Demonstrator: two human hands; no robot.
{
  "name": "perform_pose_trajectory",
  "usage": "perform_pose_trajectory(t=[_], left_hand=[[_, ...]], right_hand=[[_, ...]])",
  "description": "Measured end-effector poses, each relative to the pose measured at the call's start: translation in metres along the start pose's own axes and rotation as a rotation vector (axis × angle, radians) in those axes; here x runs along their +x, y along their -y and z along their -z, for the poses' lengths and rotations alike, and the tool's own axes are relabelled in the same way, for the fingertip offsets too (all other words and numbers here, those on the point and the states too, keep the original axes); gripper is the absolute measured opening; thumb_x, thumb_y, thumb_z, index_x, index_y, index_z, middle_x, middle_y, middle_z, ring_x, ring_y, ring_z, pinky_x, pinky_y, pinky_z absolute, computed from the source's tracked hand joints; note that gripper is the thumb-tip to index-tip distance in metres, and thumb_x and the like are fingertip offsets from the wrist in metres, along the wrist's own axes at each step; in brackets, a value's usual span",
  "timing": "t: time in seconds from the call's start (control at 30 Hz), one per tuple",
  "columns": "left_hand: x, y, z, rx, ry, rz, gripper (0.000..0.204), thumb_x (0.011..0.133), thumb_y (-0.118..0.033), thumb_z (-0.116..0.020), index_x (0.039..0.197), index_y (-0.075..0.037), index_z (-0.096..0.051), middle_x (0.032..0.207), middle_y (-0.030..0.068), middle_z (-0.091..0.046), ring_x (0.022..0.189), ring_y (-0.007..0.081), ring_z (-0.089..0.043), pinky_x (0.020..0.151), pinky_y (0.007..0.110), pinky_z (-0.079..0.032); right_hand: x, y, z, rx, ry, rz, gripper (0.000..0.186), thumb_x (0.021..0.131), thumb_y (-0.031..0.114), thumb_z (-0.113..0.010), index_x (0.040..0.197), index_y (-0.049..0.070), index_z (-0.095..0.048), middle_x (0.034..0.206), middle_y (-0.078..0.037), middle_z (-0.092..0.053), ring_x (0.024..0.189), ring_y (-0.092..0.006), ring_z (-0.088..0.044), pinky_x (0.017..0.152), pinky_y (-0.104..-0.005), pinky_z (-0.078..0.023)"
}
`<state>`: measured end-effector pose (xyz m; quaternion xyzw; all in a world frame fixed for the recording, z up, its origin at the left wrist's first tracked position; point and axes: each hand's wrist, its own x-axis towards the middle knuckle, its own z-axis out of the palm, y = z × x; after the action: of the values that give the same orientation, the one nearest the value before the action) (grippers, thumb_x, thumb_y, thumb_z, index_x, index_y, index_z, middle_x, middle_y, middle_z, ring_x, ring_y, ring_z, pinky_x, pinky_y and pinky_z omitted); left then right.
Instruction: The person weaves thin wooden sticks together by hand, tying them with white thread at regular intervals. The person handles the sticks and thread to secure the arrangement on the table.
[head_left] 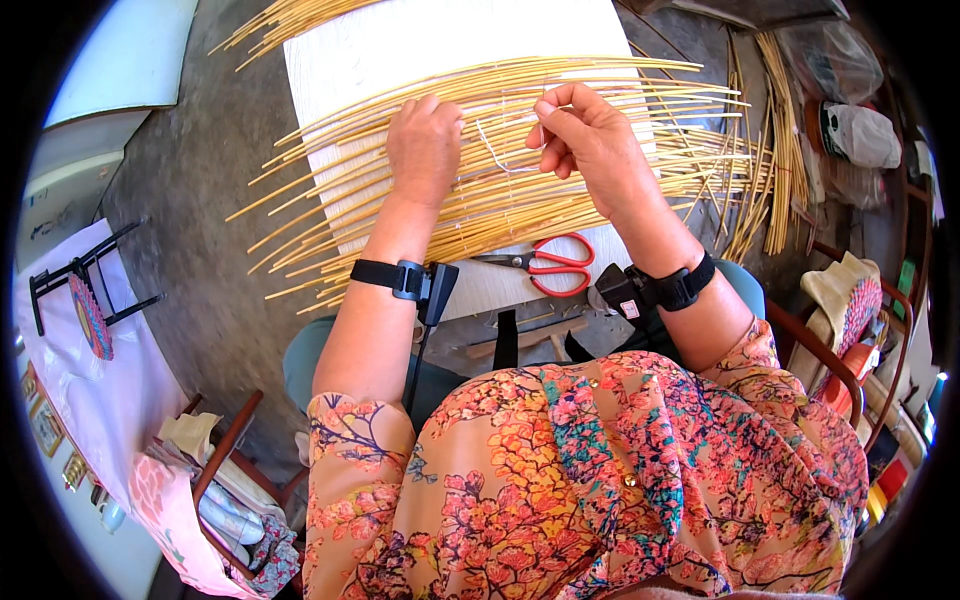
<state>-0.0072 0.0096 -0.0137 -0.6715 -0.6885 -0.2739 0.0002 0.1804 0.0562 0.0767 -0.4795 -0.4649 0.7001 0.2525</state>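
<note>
A mat of long yellow reeds point(500, 215) lies crosswise over a white table point(460, 38), with thin rows of thread running across the reeds. My left hand point(425, 148) rests on the mat left of its middle, back up and fingers curled; what they close on is hidden. Over the right part, my right hand point(590, 140) is raised slightly with thumb and forefinger pinched. A loose white string point(490, 148) curves across the reeds and runs to the right hand's fingers. Just below the mat, near the table's front edge, lie scissors point(560, 266) with red handles.
More reeds point(290, 22) lie at the table's far left corner. A bundle of reeds point(780, 150) stands at the right, near plastic bags point(862, 135). Wooden-armed chairs point(225, 450) flank me. A small black-framed stand point(88, 270) sits on a white cloth at the left.
</note>
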Motion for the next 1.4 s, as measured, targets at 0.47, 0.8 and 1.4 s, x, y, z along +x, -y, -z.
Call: perform_pose_trajectory(t=[0.47,0.8,1.4], left_hand=[[0.002,-0.002,0.004,0.039,0.060,-0.030,0.011,0.069,-0.009,-0.072,0.078,-0.010,-0.065,0.077,0.0047,-0.058,0.078,0.0251,-0.057,0.069,0.037,-0.047],[0.009,-0.001,0.005,0.031,0.170,-0.058,0.011,0.070,-0.004,-0.068,0.077,-0.006,-0.059,0.083,0.0092,-0.059,0.083,0.0299,-0.058,0.074,0.040,-0.048],[0.016,-0.004,0.012,0.154,0.269,-0.054,0.007,0.071,-0.004,-0.062,0.078,-0.004,-0.060,0.081,0.0117,-0.063,0.081,0.0306,-0.060,0.073,0.041,-0.049]], right_hand=[[0.004,-0.002,-0.005,0.012,-0.009,-0.009,0.012,0.096,0.018,-0.054,0.097,0.006,-0.055,0.075,-0.004,-0.063,0.056,-0.0069,-0.056,0.048,-0.0184,-0.042],[0.007,-0.005,-0.010,0.016,-0.039,-0.011,0.012,0.097,0.020,-0.052,0.096,0.009,-0.056,0.081,-0.002,-0.063,0.057,-0.0052,-0.056,0.052,-0.0178,-0.043],[0.024,-0.021,-0.007,-0.181,0.031,-0.148,0.011,0.094,0.019,-0.055,0.096,0.009,-0.056,0.070,-0.001,-0.061,0.050,-0.0064,-0.053,0.042,-0.0190,-0.038]])
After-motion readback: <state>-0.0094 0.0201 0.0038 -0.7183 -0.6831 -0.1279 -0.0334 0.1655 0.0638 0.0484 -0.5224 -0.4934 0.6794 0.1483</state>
